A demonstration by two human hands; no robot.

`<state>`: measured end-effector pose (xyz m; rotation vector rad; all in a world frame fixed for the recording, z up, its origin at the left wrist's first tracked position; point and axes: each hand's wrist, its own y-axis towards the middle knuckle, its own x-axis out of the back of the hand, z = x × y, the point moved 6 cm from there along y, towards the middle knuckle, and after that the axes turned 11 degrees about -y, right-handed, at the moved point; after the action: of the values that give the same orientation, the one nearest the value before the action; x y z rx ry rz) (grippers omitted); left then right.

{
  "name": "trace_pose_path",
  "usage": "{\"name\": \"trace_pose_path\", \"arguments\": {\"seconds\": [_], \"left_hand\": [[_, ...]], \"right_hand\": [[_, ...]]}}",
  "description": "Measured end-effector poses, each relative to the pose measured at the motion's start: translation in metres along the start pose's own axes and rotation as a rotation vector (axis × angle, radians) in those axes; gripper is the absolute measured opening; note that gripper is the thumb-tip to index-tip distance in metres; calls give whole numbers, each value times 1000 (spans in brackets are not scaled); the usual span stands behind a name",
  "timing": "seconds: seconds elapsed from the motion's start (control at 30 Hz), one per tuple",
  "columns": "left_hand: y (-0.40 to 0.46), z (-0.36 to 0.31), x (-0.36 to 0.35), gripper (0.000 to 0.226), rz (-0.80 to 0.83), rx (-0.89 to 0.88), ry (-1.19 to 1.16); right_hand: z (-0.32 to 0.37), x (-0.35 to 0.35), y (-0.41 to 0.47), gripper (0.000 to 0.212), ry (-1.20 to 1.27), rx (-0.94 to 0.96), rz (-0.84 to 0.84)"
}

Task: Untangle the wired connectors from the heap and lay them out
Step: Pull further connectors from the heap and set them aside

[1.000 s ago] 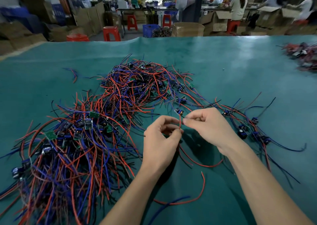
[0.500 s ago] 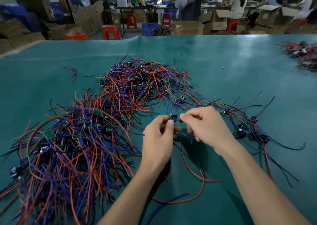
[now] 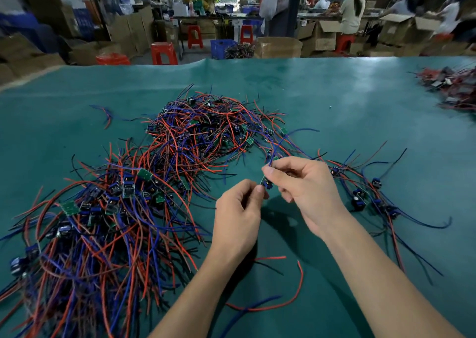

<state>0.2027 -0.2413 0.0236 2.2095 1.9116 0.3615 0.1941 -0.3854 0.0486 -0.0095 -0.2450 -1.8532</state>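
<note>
A second ago I was pinching a red wire; now my left hand [image 3: 238, 210] and right hand [image 3: 304, 191] both pinch one small connector board [image 3: 265, 182] just above the green mat [image 3: 334, 100]. Its red lead [image 3: 300, 283] trails near my wrists, so I judge this piece is nearly free. Left of my hands and beyond them lies the big red-and-blue heap [image 3: 144, 183]; to my right lie the laid-out connectors [image 3: 360, 198]. I can read no writing anywhere.
</note>
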Motion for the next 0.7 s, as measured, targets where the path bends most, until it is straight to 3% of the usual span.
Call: {"name": "trace_pose_path", "arguments": {"seconds": [0.17,0.43,0.63,0.7], "left_hand": [[-1,-4,-1,25,30,-24,44],[-3,-3,-6,24,84,-16,133],[-4,0,-1,25,1,3,140],[-4,0,2,26,-45,-1,87]], "right_hand": [[8,11,1,10,-244,199,-213],[14,66,7,6,-287,257,-555],[5,114,-5,5,-64,55,-948],[-4,109,-2,11,83,-58,-882]]}}
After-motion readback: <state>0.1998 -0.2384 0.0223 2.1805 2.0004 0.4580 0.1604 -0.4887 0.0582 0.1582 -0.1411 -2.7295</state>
